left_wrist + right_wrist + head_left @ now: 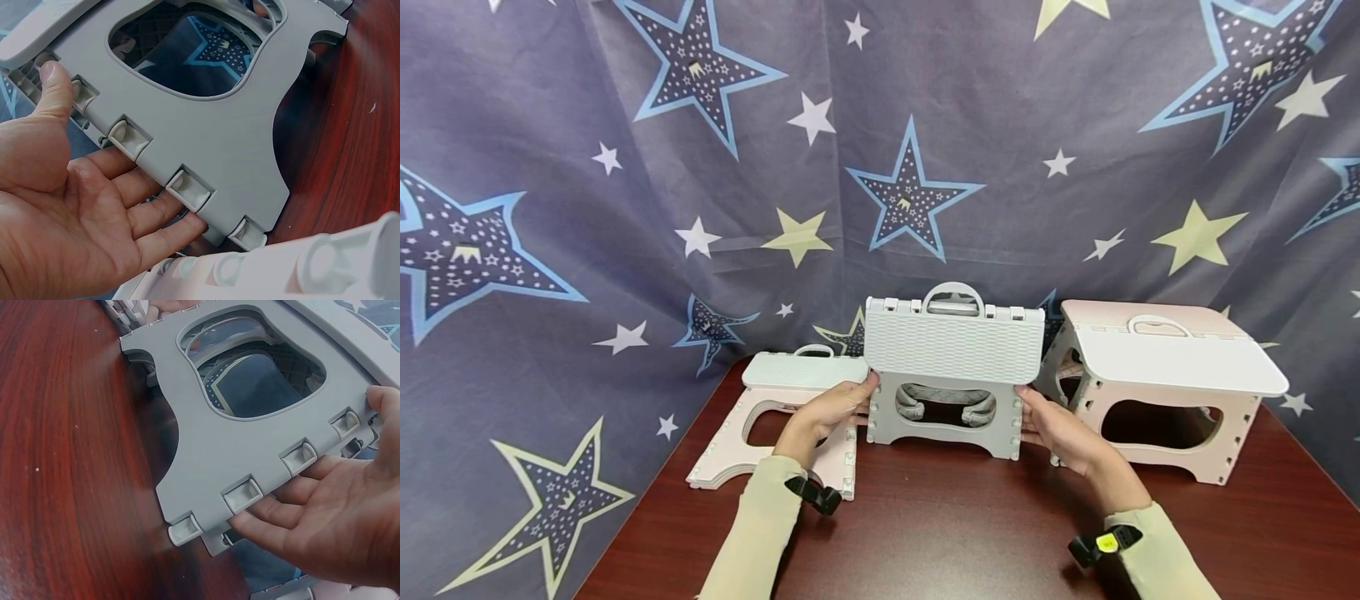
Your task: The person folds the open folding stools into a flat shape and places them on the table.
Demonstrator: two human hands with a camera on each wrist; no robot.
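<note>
A grey folding step stool (955, 337) stands partly folded on the table, its textured top tipped up with the handle loop highest. My left hand (828, 410) grips its left edge, thumb near the top panel and fingers reaching behind the hinged leg. On the opposite edge, my right hand (1070, 433) holds it the same way. Close up in the left wrist view, the fingertips lie along the hinge slots of the leg panel (231, 137). The right wrist view shows the thumb by the top and the fingers under the side of the leg panel (187, 444).
A flat folded pink-and-white stool (730, 442) lies to the left, just behind my left forearm. An unfolded pink-and-white stool (1183, 367) stands upright at the right. The dark red wooden table (940, 533) meets a star-patterned cloth (760, 192) at the back.
</note>
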